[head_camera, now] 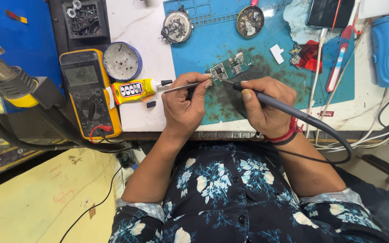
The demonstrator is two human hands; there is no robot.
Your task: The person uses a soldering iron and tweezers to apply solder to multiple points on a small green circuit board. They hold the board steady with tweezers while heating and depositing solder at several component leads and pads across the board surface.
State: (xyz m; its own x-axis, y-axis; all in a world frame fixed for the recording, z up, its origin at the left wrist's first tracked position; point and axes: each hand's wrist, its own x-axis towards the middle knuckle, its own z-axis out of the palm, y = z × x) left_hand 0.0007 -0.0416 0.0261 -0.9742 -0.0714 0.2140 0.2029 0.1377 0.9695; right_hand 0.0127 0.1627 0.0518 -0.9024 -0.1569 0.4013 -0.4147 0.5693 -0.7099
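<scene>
My left hand (183,105) pinches metal tweezers (183,86), whose tip rests at a small green circuit board (229,67) lying on the blue work mat (257,49). My right hand (266,105) grips a grey soldering iron (284,108) like a pen, its tip touching the same board from the right. The iron's cable (338,139) loops off over the table edge. Both hands sit close together at the mat's near edge.
A yellow multimeter (88,92), a yellow glue tube (136,89) and a round tin (121,60) lie left. A hot-air gun (10,81) hangs at far left. Round dishes (250,20), a red board (307,56), a phone (327,12) and a blue tool (388,49) sit behind and right.
</scene>
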